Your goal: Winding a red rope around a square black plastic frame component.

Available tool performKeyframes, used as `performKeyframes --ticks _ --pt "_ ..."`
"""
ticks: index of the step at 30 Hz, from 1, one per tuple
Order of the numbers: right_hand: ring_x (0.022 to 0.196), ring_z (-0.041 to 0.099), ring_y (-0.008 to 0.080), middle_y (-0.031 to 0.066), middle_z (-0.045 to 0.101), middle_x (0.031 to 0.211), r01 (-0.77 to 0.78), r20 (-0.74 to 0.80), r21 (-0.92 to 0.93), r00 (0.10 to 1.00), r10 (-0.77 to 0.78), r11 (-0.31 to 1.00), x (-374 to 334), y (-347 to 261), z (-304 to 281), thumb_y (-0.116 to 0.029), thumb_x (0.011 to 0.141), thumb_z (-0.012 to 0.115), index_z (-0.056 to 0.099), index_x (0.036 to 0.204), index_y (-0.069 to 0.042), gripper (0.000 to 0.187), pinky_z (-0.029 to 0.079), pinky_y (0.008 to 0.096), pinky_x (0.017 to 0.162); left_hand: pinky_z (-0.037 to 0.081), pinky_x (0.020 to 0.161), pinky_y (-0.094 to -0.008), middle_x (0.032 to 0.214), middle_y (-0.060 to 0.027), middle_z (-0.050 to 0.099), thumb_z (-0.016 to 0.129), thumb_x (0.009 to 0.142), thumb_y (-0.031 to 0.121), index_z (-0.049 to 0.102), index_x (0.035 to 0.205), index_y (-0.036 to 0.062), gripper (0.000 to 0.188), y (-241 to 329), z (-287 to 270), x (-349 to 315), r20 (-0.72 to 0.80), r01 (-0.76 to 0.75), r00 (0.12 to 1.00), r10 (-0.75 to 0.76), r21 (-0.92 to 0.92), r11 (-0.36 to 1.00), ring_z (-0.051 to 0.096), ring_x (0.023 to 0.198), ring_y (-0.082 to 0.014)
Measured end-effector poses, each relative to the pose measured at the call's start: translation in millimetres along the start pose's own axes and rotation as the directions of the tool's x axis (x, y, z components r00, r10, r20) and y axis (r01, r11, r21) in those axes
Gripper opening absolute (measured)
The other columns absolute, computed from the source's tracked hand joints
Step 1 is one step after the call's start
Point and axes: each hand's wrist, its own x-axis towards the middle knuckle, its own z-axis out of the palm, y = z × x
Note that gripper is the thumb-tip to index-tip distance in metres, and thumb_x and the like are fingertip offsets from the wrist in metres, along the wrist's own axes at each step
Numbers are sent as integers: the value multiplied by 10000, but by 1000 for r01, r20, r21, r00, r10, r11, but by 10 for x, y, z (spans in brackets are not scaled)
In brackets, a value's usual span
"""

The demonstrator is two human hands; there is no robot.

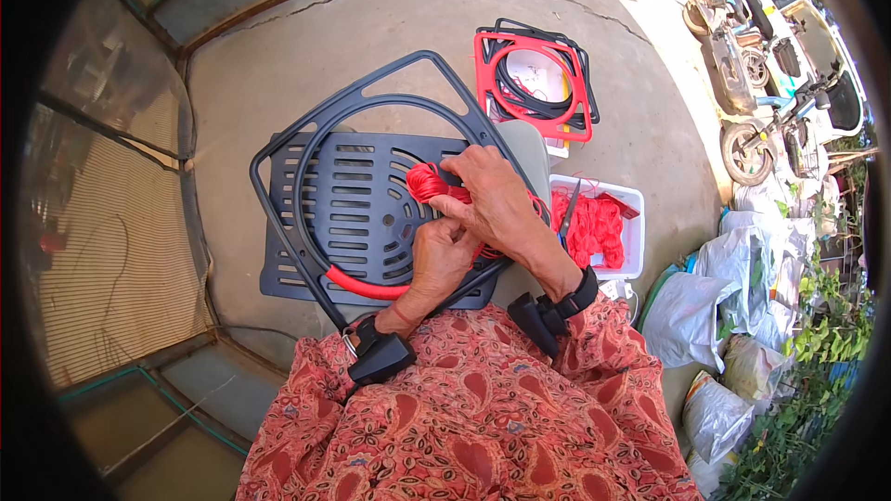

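Clutching the red cord (426,183), the right hand (492,197) has its fingers wrapped round the bundle over the slotted board (380,195). Left hand (440,262) is curled just below; from here I can't tell if its fingers are pinching a strand, tips are hidden. Cord looks light and soft, maybe slippery and easy to tangle, so I'd hold it loosely round the middle. The black frame (385,100) looks stiff, and its bars run beneath the hands, so they're kinda in the way. Skeins (594,230) and scissors (570,207) sit in the white bin (635,255), red frame (482,83) beyond.
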Motion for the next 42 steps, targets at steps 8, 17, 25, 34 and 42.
performKeyframes --ticks 8,17,25,34,42 --pt "942 561 285 101 611 932 -8 158 -258 986 50 966 31 -64 42 -333 764 742 699 1008 -62 367 418 405 776 473 603 -223 778 -17 715 660 898 55 698 872 -36 102 -199 35 8 18 -44 999 44 40 998 602 693 -39" --pt "922 567 303 102 619 911 0 181 -269 982 51 963 102 -96 61 -263 738 722 682 1003 -54 340 411 407 772 472 598 -231 751 -6 699 676 897 68 690 873 -33 105 -119 11 -22 -2 -57 998 57 -5 998 595 678 -42" --pt "641 545 119 34 561 713 -292 140 857 925 353 424 250 -355 -280 -292 918 611 526 997 -34 283 480 290 620 415 500 -291 592 -43 627 724 845 166 682 795 14 165 -110 70 -16 -52 4 999 -14 -186 983 540 524 -86" --pt "425 427 74 -20 452 560 -458 257 862 764 592 218 -1135 277 -1730 -164 845 696 545 943 -29 225 391 240 402 462 547 -192 715 -5 673 690 902 106 679 851 -20 137 19 -61 21 59 119 992 -110 -190 975 576 623 -30" --pt "594 525 79 14 610 721 -905 83 196 398 913 377 -2980 998 -1823 -97 748 705 625 999 -16 275 447 245 570 371 461 -217 604 20 602 712 870 124 671 796 -15 163 7 -6 -31 25 79 997 -76 -247 966 466 532 -13"
